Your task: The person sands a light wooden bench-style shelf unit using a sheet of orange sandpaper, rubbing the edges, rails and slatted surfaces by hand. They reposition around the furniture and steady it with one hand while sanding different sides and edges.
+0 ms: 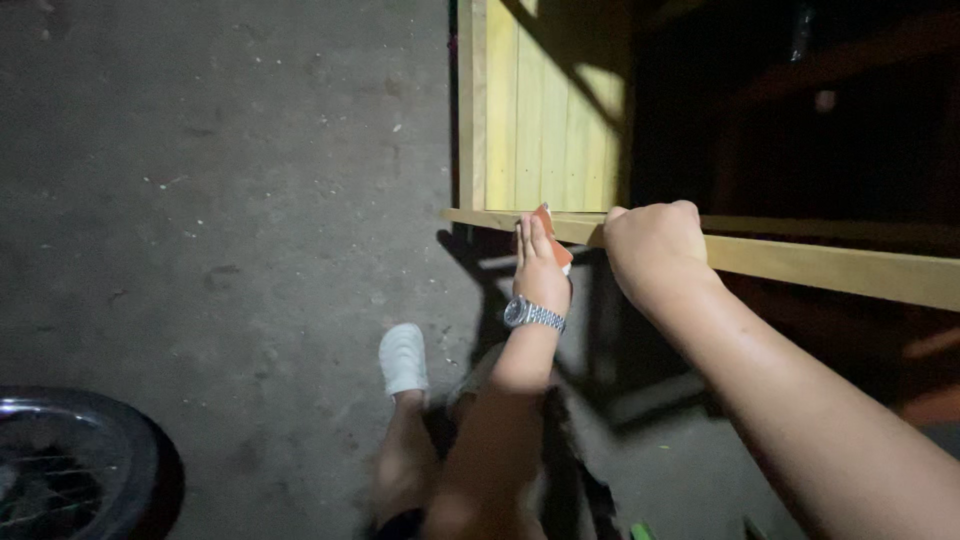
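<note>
Sanding the wooden rail (800, 262), we press sandpaper (551, 232) under flat left fingers (535, 245) (right hand (655, 245) clenched around the rail), and judge steady strokes come next.

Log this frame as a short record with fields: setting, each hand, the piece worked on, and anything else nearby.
setting: dim place, rough concrete floor
left hand: left hand presses a small reddish sheet, perhaps sandpaper, against the wooden rail; silver wristwatch on the wrist
right hand: right hand grips the same rail from above
workpiece: pale wooden frame with a slatted panel rising behind the rail
below: white shoe on the floor
nearby: spoked wheel at lower left
unclear: dark area behind the frame
</note>
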The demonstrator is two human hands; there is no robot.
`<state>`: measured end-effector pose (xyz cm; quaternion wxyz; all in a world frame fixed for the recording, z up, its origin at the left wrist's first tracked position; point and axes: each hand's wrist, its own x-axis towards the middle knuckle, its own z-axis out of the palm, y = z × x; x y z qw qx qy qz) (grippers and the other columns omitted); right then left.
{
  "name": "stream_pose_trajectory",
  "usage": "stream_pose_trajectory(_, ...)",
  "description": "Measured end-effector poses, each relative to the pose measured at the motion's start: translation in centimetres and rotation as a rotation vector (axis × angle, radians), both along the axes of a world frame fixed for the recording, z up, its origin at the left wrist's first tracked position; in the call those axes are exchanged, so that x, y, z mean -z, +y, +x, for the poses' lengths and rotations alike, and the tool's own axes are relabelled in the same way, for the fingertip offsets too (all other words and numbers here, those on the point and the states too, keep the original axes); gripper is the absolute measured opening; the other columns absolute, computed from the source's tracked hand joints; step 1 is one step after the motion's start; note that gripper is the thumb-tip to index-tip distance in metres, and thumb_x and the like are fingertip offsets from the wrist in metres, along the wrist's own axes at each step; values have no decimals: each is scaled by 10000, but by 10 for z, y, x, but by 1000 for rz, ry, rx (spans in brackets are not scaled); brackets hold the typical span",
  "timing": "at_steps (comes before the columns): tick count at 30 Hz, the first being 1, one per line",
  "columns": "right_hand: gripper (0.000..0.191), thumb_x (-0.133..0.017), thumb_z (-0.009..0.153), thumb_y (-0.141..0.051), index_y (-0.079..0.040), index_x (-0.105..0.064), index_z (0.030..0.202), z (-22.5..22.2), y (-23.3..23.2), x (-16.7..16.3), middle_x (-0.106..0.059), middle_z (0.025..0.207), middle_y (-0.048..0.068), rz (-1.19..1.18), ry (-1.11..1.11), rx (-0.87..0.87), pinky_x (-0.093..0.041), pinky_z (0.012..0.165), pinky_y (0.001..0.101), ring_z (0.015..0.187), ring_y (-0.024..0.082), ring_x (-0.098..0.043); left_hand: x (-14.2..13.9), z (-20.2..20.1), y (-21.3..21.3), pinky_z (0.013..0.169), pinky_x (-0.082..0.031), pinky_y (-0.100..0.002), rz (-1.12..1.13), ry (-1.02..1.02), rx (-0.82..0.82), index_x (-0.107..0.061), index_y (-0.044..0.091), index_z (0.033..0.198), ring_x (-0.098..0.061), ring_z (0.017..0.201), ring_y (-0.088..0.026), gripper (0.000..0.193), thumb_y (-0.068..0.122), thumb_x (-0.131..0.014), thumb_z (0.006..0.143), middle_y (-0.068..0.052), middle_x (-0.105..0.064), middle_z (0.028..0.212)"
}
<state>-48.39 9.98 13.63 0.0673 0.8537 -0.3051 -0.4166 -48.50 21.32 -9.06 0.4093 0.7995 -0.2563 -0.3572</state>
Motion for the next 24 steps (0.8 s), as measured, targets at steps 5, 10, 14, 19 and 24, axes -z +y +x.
stream_pose_trajectory(5, 199, -609, 910, -177, -97, -685, 1075, -5, -1, -1, -782, 887, 72, -14, 16, -28, -541, 696, 411, 827, 271, -770, 33, 19, -8, 1234, -253, -437, 127, -102, 57, -215, -77, 1552, -256, 1509, -438, 755, -54, -546, 874, -316, -231, 1631)
stream_pose_trajectory(10, 149, -605, 931, -167, -122, -712, 1025, -3, 0, -1, -781, 895, 81, -5, -19, 20, -530, 732, 416, 850, 273, -767, 18, 10, 6, 1243, -278, -411, 97, -85, 164, -287, -20, 1559, -333, 1517, -351, 726, -1, -588, 899, -241, -316, 1636)
stream_pose_trajectory(14, 200, -637, 889, -168, -93, -699, 1064, -3, 1, -2, -784, 866, 84, 4, 26, -23, -537, 698, 407, 818, 275, -771, -5, 14, 4, 1161, -304, -391, 95, 1, 187, -226, -42, 1538, -291, 1479, -358, 867, 32, -664, 794, -250, -255, 1615)
stream_pose_trajectory(19, 157, -644, 903, -163, -108, -718, 1030, -5, 1, -3, -782, 882, 85, -24, -19, -25, -537, 699, 414, 834, 277, -768, -9, 40, -12, 1210, -355, -405, 151, -107, 195, -344, -40, 1516, -382, 1483, -355, 734, 4, -654, 852, -246, -376, 1600)
stream_pose_trajectory(24, 166, -664, 890, -173, -111, -721, 1032, -5, 0, -3, -781, 886, 76, -21, -5, -26, -540, 682, 402, 835, 269, -768, -14, 50, -14, 1034, -452, -462, 73, -189, 150, -499, -15, 1337, -528, 1280, -429, 658, 89, -759, 742, -276, -552, 1359)
